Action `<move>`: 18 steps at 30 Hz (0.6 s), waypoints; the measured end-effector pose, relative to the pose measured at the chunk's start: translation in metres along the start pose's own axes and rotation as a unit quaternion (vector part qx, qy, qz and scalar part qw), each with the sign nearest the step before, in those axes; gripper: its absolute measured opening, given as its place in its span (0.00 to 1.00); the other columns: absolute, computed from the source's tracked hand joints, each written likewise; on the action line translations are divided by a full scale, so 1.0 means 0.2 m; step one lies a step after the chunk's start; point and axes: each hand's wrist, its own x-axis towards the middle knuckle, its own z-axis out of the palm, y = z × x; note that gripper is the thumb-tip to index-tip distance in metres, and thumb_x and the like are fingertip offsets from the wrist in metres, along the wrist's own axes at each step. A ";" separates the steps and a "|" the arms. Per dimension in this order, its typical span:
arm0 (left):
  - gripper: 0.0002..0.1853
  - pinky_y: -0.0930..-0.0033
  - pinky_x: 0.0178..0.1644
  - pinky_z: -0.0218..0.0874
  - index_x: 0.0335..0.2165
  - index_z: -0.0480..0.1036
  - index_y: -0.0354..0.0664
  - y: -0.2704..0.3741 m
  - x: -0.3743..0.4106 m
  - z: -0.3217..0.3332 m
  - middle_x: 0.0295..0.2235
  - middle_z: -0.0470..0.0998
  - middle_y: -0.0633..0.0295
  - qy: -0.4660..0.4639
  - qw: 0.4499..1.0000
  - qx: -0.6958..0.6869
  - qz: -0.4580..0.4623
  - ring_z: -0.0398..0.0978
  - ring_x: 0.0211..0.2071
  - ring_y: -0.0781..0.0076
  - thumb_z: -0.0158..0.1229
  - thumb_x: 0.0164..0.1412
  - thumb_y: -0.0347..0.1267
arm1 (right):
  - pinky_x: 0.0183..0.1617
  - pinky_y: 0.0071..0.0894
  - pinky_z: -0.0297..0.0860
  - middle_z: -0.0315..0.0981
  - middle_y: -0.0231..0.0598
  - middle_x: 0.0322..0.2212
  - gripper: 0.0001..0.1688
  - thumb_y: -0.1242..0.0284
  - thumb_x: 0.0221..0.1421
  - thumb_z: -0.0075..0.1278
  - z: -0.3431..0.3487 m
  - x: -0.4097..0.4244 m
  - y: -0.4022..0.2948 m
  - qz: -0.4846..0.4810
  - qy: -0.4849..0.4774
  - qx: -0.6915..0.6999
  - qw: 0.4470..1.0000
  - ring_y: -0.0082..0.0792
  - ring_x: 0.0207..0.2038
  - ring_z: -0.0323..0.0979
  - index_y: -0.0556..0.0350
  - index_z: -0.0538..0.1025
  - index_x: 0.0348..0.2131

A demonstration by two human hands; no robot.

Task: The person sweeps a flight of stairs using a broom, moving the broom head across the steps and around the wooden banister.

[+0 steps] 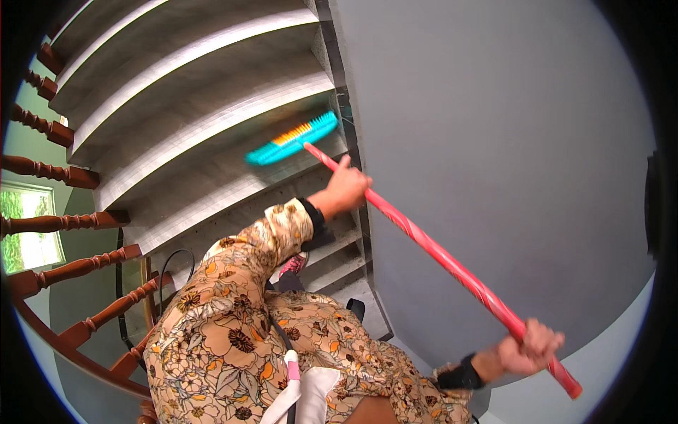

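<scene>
A broom with a red handle (pixel 437 252) slants across the view, from the stairs down to the lower right. Its turquoise head (pixel 288 148), with an orange patch in the middle of the bristles, is blurred over a grey stair tread (pixel 212 153) near the wall. My left hand (pixel 347 186) grips the handle a short way behind the head, the thumb lying along it. Close to the handle's far end, my right hand (pixel 529 347) is wrapped around it. Whether the bristles touch the stair cannot be told.
Turned wooden balusters (pixel 53 222) and a curved handrail (pixel 69 360) bound the stairs on the left. A smooth grey wall (pixel 492 132) rises on the right, with a dark skirting (pixel 352 122). One shoe (pixel 293 264) shows on the steps below. A black cable (pixel 172 254) loops beside the balusters.
</scene>
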 end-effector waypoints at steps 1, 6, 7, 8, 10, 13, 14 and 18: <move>0.04 0.50 0.48 0.47 0.19 0.69 0.53 -0.08 0.04 0.02 0.19 0.72 0.67 0.027 0.999 -0.010 -0.040 0.72 0.28 0.70 0.56 0.39 0.36 | 0.18 0.15 0.45 0.46 0.19 0.09 0.09 0.76 0.53 0.38 0.02 -0.01 0.10 0.053 -0.025 0.106 0.993 0.13 0.10 0.43 0.48 0.57 0.22; 0.05 0.55 0.41 0.50 0.21 0.69 0.53 -0.16 0.03 0.20 0.20 0.72 0.68 -0.031 0.999 -0.032 -0.031 0.72 0.29 0.70 0.56 0.40 0.36 | 0.17 0.16 0.45 0.46 0.19 0.08 0.08 0.78 0.51 0.38 0.08 -0.05 0.24 0.085 -0.014 0.067 0.994 0.14 0.10 0.43 0.50 0.58 0.22; 0.05 0.54 0.43 0.50 0.21 0.69 0.53 -0.04 0.07 0.22 0.19 0.72 0.68 -0.043 0.998 -0.042 -0.007 0.72 0.29 0.70 0.56 0.39 0.35 | 0.17 0.16 0.46 0.46 0.20 0.08 0.09 0.79 0.51 0.38 0.05 -0.02 0.12 0.064 -0.016 0.056 0.996 0.14 0.10 0.43 0.50 0.57 0.21; 0.05 0.52 0.45 0.49 0.21 0.69 0.52 0.05 0.05 0.22 0.19 0.72 0.68 -0.024 0.998 -0.058 0.019 0.72 0.29 0.70 0.56 0.38 0.35 | 0.17 0.16 0.47 0.46 0.20 0.08 0.09 0.79 0.51 0.38 0.01 0.01 0.03 0.049 -0.021 0.055 0.997 0.14 0.09 0.43 0.51 0.57 0.21; 0.05 0.49 0.50 0.47 0.20 0.68 0.50 0.15 -0.02 0.12 0.18 0.71 0.68 0.023 0.995 -0.089 0.046 0.71 0.28 0.69 0.55 0.38 0.34 | 0.17 0.15 0.48 0.46 0.21 0.08 0.11 0.80 0.51 0.38 0.02 0.06 -0.12 0.040 -0.067 0.076 0.994 0.13 0.09 0.43 0.50 0.56 0.20; 0.07 0.52 0.48 0.49 0.17 0.68 0.51 0.11 -0.08 0.03 0.17 0.71 0.69 0.109 0.993 -0.044 0.009 0.71 0.26 0.72 0.56 0.40 0.39 | 0.17 0.14 0.49 0.47 0.21 0.07 0.13 0.81 0.51 0.37 0.05 0.09 -0.12 0.035 -0.109 0.125 0.985 0.13 0.08 0.43 0.49 0.54 0.19; 0.08 0.53 0.48 0.49 0.17 0.68 0.52 0.07 -0.05 0.00 0.17 0.71 0.70 0.108 0.993 -0.034 -0.023 0.71 0.25 0.73 0.56 0.42 0.41 | 0.17 0.14 0.50 0.47 0.21 0.07 0.13 0.81 0.51 0.37 0.07 0.11 -0.09 0.035 -0.119 0.142 0.982 0.13 0.08 0.43 0.48 0.54 0.19; 0.06 0.52 0.49 0.48 0.18 0.69 0.53 -0.11 0.01 0.04 0.17 0.71 0.69 0.160 0.986 -0.039 -0.031 0.71 0.26 0.71 0.57 0.42 0.39 | 0.16 0.14 0.49 0.47 0.22 0.07 0.14 0.79 0.51 0.38 0.13 0.05 0.05 0.018 -0.111 0.090 0.990 0.14 0.08 0.44 0.48 0.53 0.19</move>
